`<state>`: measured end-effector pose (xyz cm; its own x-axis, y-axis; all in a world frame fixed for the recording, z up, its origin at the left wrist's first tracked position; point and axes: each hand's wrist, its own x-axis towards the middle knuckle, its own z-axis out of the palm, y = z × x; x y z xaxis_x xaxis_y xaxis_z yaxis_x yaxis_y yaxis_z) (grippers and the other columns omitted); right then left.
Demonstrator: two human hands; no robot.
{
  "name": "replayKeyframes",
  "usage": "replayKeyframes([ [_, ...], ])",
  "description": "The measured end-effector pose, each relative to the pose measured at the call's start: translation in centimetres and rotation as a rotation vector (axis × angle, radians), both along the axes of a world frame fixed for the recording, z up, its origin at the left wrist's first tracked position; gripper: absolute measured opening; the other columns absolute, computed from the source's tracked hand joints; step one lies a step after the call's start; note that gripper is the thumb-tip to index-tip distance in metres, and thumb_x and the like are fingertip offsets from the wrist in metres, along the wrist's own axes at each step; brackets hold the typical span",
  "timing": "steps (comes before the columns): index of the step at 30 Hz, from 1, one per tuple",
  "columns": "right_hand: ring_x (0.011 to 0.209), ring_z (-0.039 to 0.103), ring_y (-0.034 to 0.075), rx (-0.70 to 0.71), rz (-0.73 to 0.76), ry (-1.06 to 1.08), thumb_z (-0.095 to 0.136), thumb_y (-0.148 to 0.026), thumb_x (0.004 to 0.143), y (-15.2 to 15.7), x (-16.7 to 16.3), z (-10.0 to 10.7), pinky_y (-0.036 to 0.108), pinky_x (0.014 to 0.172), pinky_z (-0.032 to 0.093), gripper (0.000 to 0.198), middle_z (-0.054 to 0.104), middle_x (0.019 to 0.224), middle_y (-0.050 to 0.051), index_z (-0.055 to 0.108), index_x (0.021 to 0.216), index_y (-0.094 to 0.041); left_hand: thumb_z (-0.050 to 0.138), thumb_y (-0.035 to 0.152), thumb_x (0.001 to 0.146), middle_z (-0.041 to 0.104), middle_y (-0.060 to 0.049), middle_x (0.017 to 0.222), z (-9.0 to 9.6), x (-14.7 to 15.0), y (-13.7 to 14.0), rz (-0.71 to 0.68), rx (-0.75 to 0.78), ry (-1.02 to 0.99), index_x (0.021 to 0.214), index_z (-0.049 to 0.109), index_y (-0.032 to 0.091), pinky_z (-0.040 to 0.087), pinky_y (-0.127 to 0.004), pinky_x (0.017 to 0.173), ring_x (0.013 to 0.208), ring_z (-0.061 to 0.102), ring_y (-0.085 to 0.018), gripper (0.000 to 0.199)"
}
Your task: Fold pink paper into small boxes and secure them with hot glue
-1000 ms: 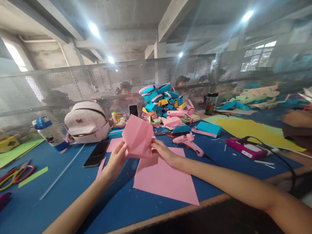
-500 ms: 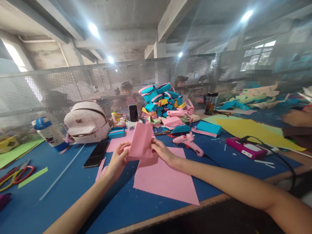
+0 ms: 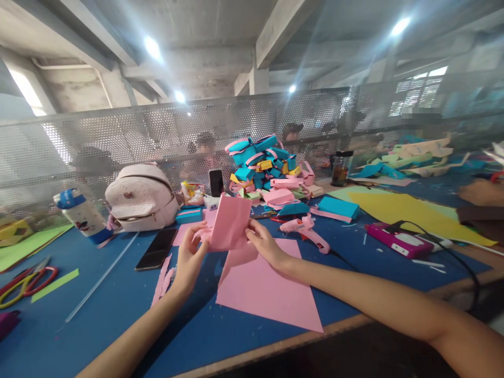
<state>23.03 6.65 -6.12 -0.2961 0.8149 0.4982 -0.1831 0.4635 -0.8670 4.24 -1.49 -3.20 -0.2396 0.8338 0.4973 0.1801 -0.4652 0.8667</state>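
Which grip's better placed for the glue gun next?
Right, probably: the right grip is nearer the glue gun, though it holds the folded pink paper. The left grip is at the paper's opposite side.

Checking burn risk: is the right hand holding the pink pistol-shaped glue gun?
No, the right hand grips the folded pink paper, while the glue gun lies on the blue tabletop.

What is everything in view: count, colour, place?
folded paper: one, pink, centre
table: one, blue, below
paper sheets: several, pink, yellow, green, on table
paper pile: uncounted, multicoloured, back
bag: one, pale, back left
bottle: one, white-blue, left of bag
phones: two, black, left and back
scissors: uncounted, red-yellow, left
glue gun: one, pink, right
jar: one, dark-lidded, back right
box: one, purple, right
screen: one, grey, behind
left grip: one, bare, folded paper's left
right grip: one, bare, folded paper's right
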Motion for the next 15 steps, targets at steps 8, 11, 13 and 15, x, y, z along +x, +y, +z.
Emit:
replayKeyframes([
  [8, 0.076, 0.052, 0.017, 0.038, -0.041, 0.006, 0.051, -0.029, 0.084, -0.5, 0.2, 0.5, 0.029, 0.070, 0.043, 0.008, 0.055, 0.080, 0.000, 0.053, 0.082, -0.021, 0.070, 0.035, 0.080, 0.059, -0.005, 0.126, 0.3, -0.8, 0.2, -0.034, -0.012, 0.086, 0.111, 0.058, 0.029, 0.048, -0.035, 0.095, 0.117, 0.057, -0.023, 0.034],
  [11, 0.078, 0.052, 0.017, 0.032, -0.046, 0.001, 0.051, -0.030, 0.084, -0.4, 0.2, 0.3, 0.029, 0.072, 0.043, 0.009, 0.055, 0.082, 0.000, 0.053, 0.084, -0.021, 0.068, 0.036, 0.082, 0.062, -0.006, 0.125, 1.0, -0.7, -0.2, -0.106, -0.061, 0.154, 0.112, 0.063, 0.027, 0.047, -0.034, 0.095, 0.118, 0.057, -0.025, 0.031],
  [13, 0.079, 0.052, 0.018, 0.029, -0.044, -0.006, 0.052, -0.032, 0.085, -0.3, 0.1, 0.2, 0.030, 0.073, 0.043, 0.011, 0.056, 0.084, 0.001, 0.053, 0.085, -0.021, 0.065, 0.039, 0.084, 0.064, -0.006, 0.122, 1.6, -0.4, -0.7, -0.136, -0.072, 0.149, 0.111, 0.066, 0.027, 0.047, -0.034, 0.096, 0.118, 0.057, -0.026, 0.029],
  [15, 0.079, 0.053, 0.018, 0.027, -0.038, -0.013, 0.052, -0.035, 0.085, -0.2, 0.0, 0.1, 0.031, 0.073, 0.043, 0.013, 0.056, 0.085, 0.002, 0.053, 0.085, -0.021, 0.066, 0.041, 0.083, 0.065, -0.006, 0.121, 1.9, -0.1, -1.0, -0.153, -0.061, 0.131, 0.108, 0.069, 0.027, 0.045, -0.034, 0.100, 0.119, 0.056, -0.027, 0.029],
])
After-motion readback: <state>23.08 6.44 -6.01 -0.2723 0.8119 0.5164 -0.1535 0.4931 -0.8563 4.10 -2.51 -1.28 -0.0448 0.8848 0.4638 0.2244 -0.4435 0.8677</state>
